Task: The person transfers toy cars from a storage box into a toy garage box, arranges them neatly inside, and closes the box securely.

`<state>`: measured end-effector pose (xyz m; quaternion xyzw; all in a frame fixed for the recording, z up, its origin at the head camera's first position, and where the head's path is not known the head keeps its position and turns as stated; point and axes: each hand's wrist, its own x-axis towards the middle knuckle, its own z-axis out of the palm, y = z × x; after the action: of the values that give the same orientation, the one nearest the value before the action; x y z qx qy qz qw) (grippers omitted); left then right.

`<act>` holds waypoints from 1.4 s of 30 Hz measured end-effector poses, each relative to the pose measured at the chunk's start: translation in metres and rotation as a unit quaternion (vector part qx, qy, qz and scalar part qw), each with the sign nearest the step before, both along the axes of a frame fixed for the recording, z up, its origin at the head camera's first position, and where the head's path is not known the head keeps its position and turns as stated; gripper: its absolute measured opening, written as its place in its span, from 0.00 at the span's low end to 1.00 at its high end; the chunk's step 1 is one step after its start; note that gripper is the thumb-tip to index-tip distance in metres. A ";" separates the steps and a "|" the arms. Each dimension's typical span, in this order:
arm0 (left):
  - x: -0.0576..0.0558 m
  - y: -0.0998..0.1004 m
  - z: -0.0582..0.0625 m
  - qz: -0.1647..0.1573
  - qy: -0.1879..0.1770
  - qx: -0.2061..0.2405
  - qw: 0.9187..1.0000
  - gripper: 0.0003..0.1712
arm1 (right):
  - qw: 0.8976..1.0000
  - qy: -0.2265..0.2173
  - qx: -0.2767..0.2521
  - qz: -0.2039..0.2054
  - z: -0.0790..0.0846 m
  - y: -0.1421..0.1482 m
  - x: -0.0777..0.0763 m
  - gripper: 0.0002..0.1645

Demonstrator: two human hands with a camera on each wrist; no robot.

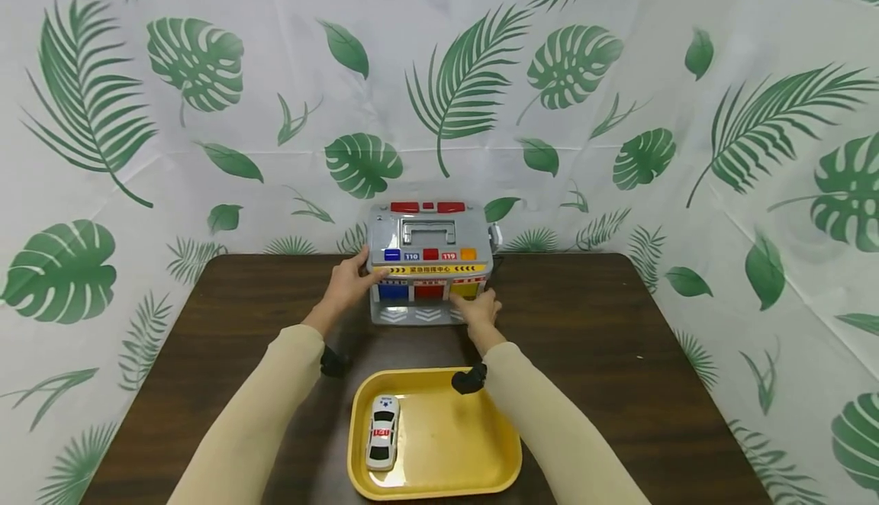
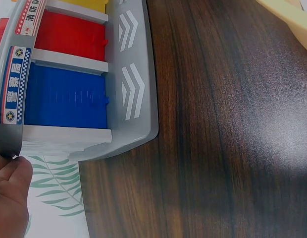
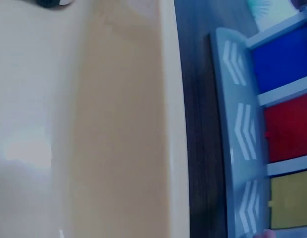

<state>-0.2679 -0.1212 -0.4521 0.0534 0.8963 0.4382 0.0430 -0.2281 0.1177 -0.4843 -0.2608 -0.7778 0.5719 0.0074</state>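
A toy garage (image 1: 430,234) with a grey roof, carry handle, red lights and blue, red and yellow doors stands at the back of the table. My left hand (image 1: 349,285) grips its left side, thumb over the front edge below the yellow strip; in the left wrist view its fingers (image 2: 16,173) bend against the roof's corner. At the lower right corner, my right hand (image 1: 478,313) holds the garage, thumb by the bottom of the yellow door (image 3: 292,201) and fingers along the side. Only a fingertip of it shows in the right wrist view.
A yellow tray (image 1: 439,486) lies on the dark wooden table (image 1: 590,383), in front of the garage and between my forearms. Inside its left part sits a white toy police car (image 1: 382,432). Behind the table hangs a white leaf-print cloth (image 1: 439,55).
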 end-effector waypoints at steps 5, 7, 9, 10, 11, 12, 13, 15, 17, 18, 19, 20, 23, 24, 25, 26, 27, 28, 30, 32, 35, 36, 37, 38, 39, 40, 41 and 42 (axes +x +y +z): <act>-0.006 -0.005 0.004 0.002 0.008 -0.004 1.000 0.46 | 0.994 0.083 -0.030 -0.063 0.013 0.003 0.001 0.41; -0.008 -0.006 0.006 0.003 0.008 -0.006 1.000 0.46 | 0.986 0.147 -0.018 -0.077 0.019 -0.001 0.001 0.36; -0.009 -0.007 0.006 0.004 0.003 -0.005 1.000 0.46 | 0.976 0.209 0.013 -0.063 0.025 -0.007 0.000 0.32; -0.009 -0.007 0.005 0.004 -0.002 -0.005 1.000 0.47 | 0.970 0.237 0.032 -0.043 0.028 -0.011 0.000 0.30; -0.010 -0.007 0.005 0.003 -0.004 -0.004 1.000 0.47 | 0.964 0.259 0.053 -0.017 0.031 -0.016 -0.001 0.30; -0.010 -0.007 0.004 0.002 -0.004 -0.005 1.000 0.47 | 0.956 0.283 0.071 0.016 0.033 -0.020 -0.002 0.29; -0.010 -0.006 0.004 0.003 -0.004 -0.004 1.000 0.47 | 0.948 0.301 0.090 0.054 0.034 -0.024 -0.003 0.30; -0.010 -0.005 0.003 0.002 0.004 -0.005 1.000 0.46 | 0.922 0.340 0.140 0.124 0.031 -0.032 -0.010 0.32; -0.009 -0.003 0.001 0.002 0.011 -0.005 1.000 0.45 | 0.898 0.350 0.194 0.183 0.031 -0.039 -0.012 0.34; -0.008 -0.003 0.001 0.002 0.014 -0.004 1.000 0.45 | 0.887 0.350 0.220 0.207 0.030 -0.042 -0.014 0.36; -0.007 -0.002 0.000 0.002 0.019 -0.005 1.000 0.44 | 0.878 0.339 0.254 0.224 0.030 -0.045 -0.015 0.37; -0.007 -0.002 -0.001 0.000 0.023 -0.008 1.000 0.44 | 0.868 0.330 0.287 0.236 0.030 -0.048 -0.016 0.38; -0.005 -0.001 -0.004 -0.001 0.030 -0.015 0.999 0.43 | 0.845 0.275 0.377 0.262 0.034 -0.056 -0.017 0.41; -0.004 -0.001 -0.005 0.000 0.034 -0.016 0.999 0.42 | 0.836 0.262 0.402 0.265 0.034 -0.058 -0.019 0.42; -0.004 -0.001 -0.005 0.000 0.038 -0.017 0.999 0.42 | 0.829 0.254 0.422 0.266 0.033 -0.060 -0.021 0.42; -0.003 -0.001 -0.006 0.000 0.039 -0.017 0.999 0.42 | 0.823 0.247 0.436 0.267 0.032 -0.062 -0.022 0.42; -0.003 -0.001 -0.006 -0.001 0.043 -0.016 0.999 0.42 | 0.819 0.240 0.448 0.265 0.032 -0.063 -0.022 0.42; -0.002 0.000 -0.006 -0.001 0.045 -0.016 0.999 0.41 | 0.816 0.238 0.458 0.261 0.031 -0.064 -0.023 0.41; -0.001 0.000 -0.006 -0.004 0.045 -0.011 0.999 0.41 | 0.816 0.235 0.464 0.253 0.029 -0.066 -0.023 0.40; 0.001 0.000 -0.006 -0.006 0.045 -0.010 0.999 0.41 | 0.815 0.239 0.467 0.245 0.027 -0.068 -0.022 0.38; 0.002 0.000 -0.005 -0.003 0.046 -0.009 0.999 0.41 | 0.813 0.252 0.470 0.233 0.024 -0.070 -0.021 0.36; 0.002 -0.001 -0.005 -0.001 0.047 -0.009 0.999 0.41 | 0.811 0.257 0.472 0.230 0.023 -0.070 -0.022 0.35; 0.002 -0.001 -0.005 0.000 0.048 -0.010 0.999 0.41 | 0.810 0.261 0.474 0.227 0.023 -0.071 -0.022 0.35; 0.002 -0.001 -0.004 0.000 0.049 -0.008 0.999 0.41 | 0.808 0.265 0.476 0.224 0.022 -0.072 -0.022 0.35; 0.001 -0.002 -0.004 0.000 0.052 -0.008 0.999 0.41 | 0.807 0.267 0.478 0.221 0.022 -0.072 -0.022 0.34; 0.001 -0.002 -0.003 0.000 0.053 -0.007 0.999 0.41 | 0.806 0.269 0.479 0.219 0.021 -0.073 -0.023 0.34; 0.001 -0.003 -0.003 -0.001 0.054 -0.007 0.999 0.41 | 0.806 0.271 0.480 0.217 0.021 -0.074 -0.023 0.34; 0.001 -0.003 -0.003 -0.001 0.055 -0.007 0.998 0.41 | 0.805 0.272 0.481 0.215 0.021 -0.074 -0.024 0.34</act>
<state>-0.2672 -0.1246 -0.4549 0.0778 0.9003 0.4283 -0.0054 -0.2517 0.0434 -0.4631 0.1164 -0.9555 0.1584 0.2199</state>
